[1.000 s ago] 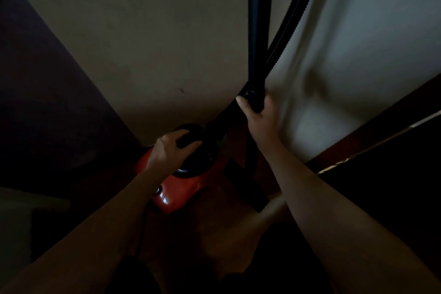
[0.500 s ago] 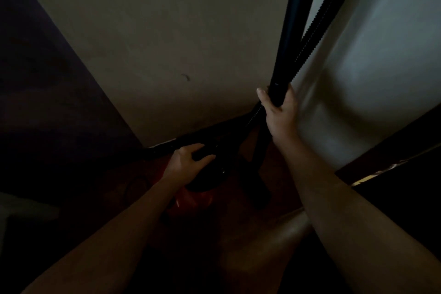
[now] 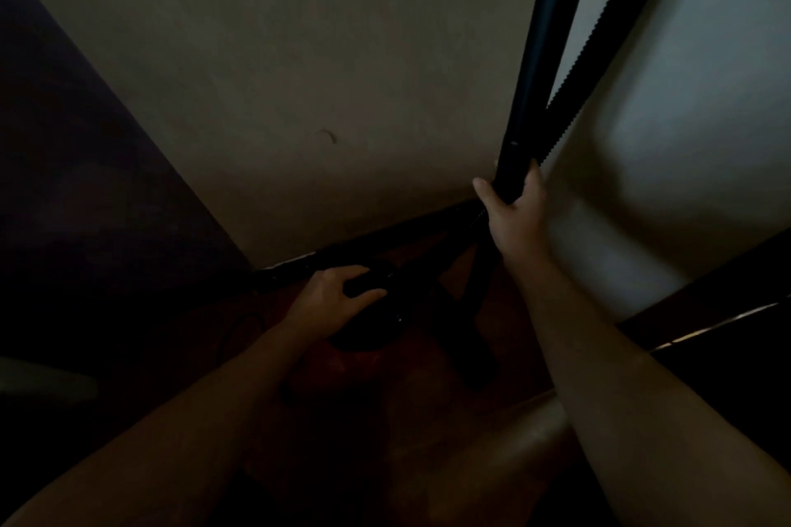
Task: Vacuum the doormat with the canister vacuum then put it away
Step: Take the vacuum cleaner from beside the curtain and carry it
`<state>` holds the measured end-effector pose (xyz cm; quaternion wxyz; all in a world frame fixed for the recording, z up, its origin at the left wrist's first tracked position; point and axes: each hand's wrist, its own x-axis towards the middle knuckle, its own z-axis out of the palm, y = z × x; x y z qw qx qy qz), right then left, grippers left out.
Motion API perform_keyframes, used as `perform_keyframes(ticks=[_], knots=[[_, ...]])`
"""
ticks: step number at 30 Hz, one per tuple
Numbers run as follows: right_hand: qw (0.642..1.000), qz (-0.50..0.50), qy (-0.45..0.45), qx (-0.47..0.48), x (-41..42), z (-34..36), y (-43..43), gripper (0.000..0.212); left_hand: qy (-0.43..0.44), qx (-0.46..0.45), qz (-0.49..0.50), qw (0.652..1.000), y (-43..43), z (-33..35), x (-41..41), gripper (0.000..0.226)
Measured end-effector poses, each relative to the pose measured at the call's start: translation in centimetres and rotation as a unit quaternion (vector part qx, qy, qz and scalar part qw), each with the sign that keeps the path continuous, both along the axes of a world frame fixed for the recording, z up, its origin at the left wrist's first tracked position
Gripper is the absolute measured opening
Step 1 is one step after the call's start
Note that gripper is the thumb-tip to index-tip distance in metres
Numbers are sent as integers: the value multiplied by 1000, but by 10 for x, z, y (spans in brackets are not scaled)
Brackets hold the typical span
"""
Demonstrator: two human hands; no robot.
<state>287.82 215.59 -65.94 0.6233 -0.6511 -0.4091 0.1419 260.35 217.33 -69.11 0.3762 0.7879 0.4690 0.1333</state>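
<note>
Left hand (image 3: 338,291) grips the canister vacuum (image 3: 368,329) by its top handle; right hand (image 3: 513,210) wraps the wand (image 3: 543,56). The vacuum has shifted deeper into the dim wall corner, apparently being stowed.

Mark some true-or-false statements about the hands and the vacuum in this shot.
1. The right hand grips the black wand. True.
2. The left hand hangs free, touching nothing. False: it grips the canister handle.
3. The ribbed hose runs alongside the wand. True.
4. The wand lies flat on the floor. False: it stands steeply, running out of the top of the frame.
</note>
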Motion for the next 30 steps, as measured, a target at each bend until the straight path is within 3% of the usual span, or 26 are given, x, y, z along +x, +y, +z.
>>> perform_keyframes(ticks=[3, 8, 15, 22, 28, 30], knots=[[1000, -15, 16, -7, 0, -7, 2, 40, 4, -3, -6, 1000, 3, 0, 4, 33], [999, -21, 34, 9, 1, 1, 9, 43, 12, 7, -7, 1000, 10, -6, 9, 48], [999, -30, 34, -3, 8, -6, 13, 46, 4, 26, -21, 999, 17, -19, 23, 42], [998, -44, 30, -35, 12, -17, 20, 23, -8, 68, -25, 997, 20, -22, 29, 41], [997, -64, 32, -42, 10, -17, 23, 22, 15, 75, -6, 997, 19, -25, 26, 51], [996, -72, 19, -54, 8, -18, 22, 33, 9, 82, -6, 997, 18, -25, 25, 49]])
